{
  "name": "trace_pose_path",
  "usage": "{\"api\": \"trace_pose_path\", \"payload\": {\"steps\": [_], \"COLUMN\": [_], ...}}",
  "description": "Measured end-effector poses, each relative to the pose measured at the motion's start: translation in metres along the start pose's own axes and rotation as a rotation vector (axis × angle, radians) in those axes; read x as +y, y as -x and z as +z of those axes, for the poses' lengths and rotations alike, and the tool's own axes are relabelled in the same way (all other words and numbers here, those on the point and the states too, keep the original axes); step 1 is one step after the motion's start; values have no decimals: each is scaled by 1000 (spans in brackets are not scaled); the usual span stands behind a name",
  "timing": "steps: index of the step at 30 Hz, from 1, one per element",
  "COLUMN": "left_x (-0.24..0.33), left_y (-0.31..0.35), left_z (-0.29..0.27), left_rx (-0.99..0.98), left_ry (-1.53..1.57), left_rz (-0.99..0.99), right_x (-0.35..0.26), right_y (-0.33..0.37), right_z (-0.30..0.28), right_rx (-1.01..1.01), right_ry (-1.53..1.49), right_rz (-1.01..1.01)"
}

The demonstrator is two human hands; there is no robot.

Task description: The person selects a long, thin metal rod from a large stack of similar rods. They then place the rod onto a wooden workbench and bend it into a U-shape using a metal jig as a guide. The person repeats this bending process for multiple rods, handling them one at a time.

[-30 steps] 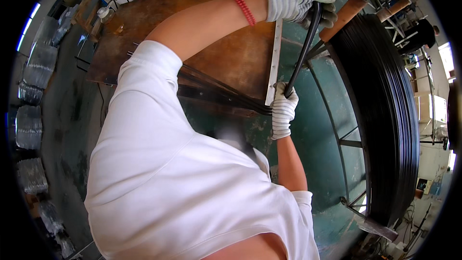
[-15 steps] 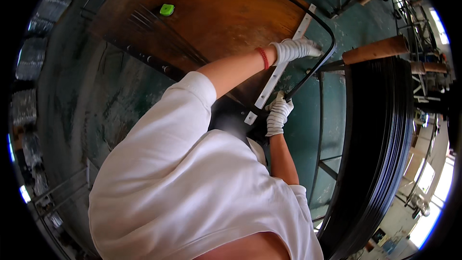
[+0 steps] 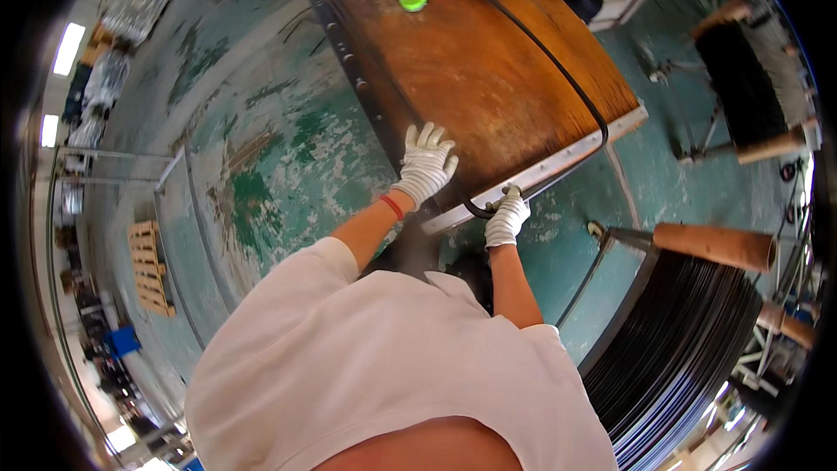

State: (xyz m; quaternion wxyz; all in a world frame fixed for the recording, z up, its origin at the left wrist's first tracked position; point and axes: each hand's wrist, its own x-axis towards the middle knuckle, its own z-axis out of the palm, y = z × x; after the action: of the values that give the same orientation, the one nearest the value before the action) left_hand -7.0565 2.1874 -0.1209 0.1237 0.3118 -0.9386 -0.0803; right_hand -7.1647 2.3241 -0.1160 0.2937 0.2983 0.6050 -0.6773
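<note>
The black tube (image 3: pixel 547 52) is crossing the table (image 3: pixel 488 113) from the top centre of the frame, bending at the pale edge bar (image 3: pixel 571 153) and doubling back to the right hand (image 3: pixel 507 216) below centre, whose gloved fingers are gripping it. The left hand (image 3: pixel 426 164), which was at the tube's bend, is now spreading empty fingers over the table's left side, so only the right is holding the tube; whether the left is touching the tabletop, I cannot tell. Farther up, a bright green object (image 3: pixel 412 2) is lying on the table, showing no readable label. Black coils (image 3: pixel 667 358) are filling the lower right; a wooden pallet (image 3: pixel 152 268) is standing far left.
</note>
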Motion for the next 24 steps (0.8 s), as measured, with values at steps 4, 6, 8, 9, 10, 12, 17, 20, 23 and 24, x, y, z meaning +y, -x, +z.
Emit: {"api": "trace_pose_path", "payload": {"steps": [4, 6, 8, 9, 10, 12, 17, 20, 23, 24], "left_x": [2, -6, -12, -16, -17, -22, -23, -47, -50, -47], "left_y": [7, 10, 11, 13, 14, 22, 42, 58, 59, 58], "left_z": [-1, -1, -3, -4, -5, -4, -7, 25, 21, 10], "left_rx": [-57, -120, -153, -172, -139, -56, 104, 88, -34, -98], "left_ry": [-42, -36, -8, 8, 64, 261, 680, 856, 989, 1001], "left_rz": [-260, -324, -369, -394, -411, -456, -691, -788, -808, -830], "right_x": [32, 50, 65, 68, 68, 54, 50, 36, 31, 26], "right_y": [-21, -32, -48, -54, -57, -37, -54, -36, -42, -35], "right_z": [-7, -6, -1, 7, 14, 31, 26, 31, 29, 32], "right_rx": [-229, -338, -403, -411, -410, -395, -559, -516, -488, -498], "right_ry": [2, 53, 202, 296, 369, 501, 451, 501, 544, 569], "right_rz": [25, 136, 155, 151, 133, 172, 200, 307, 346, 352]}}
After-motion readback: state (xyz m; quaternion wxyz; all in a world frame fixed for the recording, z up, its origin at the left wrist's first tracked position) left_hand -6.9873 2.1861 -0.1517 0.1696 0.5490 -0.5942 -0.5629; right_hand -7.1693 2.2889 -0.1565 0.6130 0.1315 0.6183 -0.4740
